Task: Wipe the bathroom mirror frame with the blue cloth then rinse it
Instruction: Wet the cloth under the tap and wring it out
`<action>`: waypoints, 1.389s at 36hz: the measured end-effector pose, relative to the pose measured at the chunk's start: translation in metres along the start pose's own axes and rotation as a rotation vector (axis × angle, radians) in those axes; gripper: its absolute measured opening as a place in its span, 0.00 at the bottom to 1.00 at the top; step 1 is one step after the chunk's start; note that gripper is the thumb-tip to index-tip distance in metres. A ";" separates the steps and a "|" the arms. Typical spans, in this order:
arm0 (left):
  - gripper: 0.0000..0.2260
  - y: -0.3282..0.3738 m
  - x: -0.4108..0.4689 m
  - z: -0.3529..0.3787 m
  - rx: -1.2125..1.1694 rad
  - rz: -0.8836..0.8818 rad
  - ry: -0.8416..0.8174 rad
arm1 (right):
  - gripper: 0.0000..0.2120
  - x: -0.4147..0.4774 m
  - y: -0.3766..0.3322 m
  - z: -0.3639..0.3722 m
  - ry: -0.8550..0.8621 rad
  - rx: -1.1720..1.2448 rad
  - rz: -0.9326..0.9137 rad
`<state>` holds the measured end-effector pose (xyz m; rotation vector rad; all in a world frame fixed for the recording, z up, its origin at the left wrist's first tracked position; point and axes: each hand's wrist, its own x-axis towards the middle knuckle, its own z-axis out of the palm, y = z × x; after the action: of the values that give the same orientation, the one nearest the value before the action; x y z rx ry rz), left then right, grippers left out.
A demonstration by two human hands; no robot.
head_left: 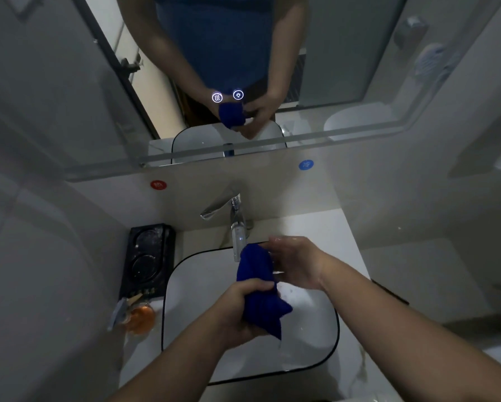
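Observation:
The blue cloth [258, 288] is bunched up over the white sink basin [191, 285], just under the spout of the chrome tap [237, 224]. My left hand [240, 309] grips the cloth's lower half in a fist. My right hand [295, 262] holds its upper part from the right side, fingers curved against it. Whether water is running I cannot tell. The mirror [69, 82] with its pale frame edge [243, 149] fills the wall above and shows the reflection of both hands and the cloth.
A black tray [147, 259] with round recesses sits left of the basin. An orange glass jar and a small grey tool [139, 314] lie in front of it. Red [158, 185] and blue [306, 164] round stickers mark the wall behind the tap. Two lit touch icons [227, 96] glow on the mirror.

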<state>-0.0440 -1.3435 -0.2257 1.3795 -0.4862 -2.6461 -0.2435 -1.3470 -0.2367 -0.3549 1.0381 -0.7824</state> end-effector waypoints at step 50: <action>0.23 0.013 -0.017 0.012 -0.021 -0.146 -0.355 | 0.43 -0.020 -0.002 0.000 -0.177 0.165 0.004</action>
<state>-0.0447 -1.3490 -0.2017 0.9729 -0.4020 -3.0216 -0.2492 -1.3341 -0.2231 -0.2756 0.8030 -0.8122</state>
